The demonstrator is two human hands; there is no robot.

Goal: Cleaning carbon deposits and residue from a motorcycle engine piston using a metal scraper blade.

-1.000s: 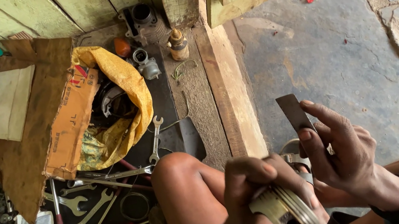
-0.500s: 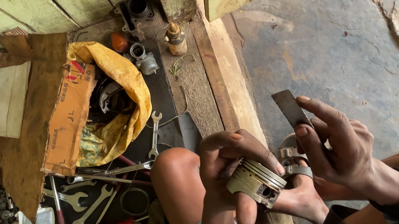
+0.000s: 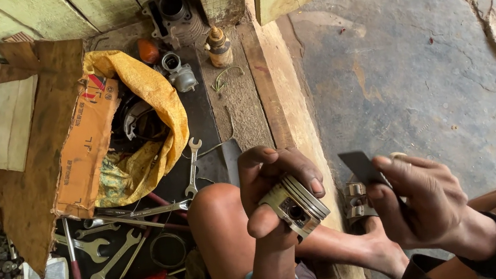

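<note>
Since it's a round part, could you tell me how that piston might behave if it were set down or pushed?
The piston is cylindrical metal, so it would probably roll on its side. It looks solid, likely heavy for its size. The left hand grips it firmly.

Beyond the hands, pale green wooden planks [image 3: 74, 7] are seen forming the wall. To their right, grey cracked stone floor [image 3: 415, 66] is spread, edged by a worn wooden threshold [image 3: 275, 82]. Soft daylight throughout.
</note>
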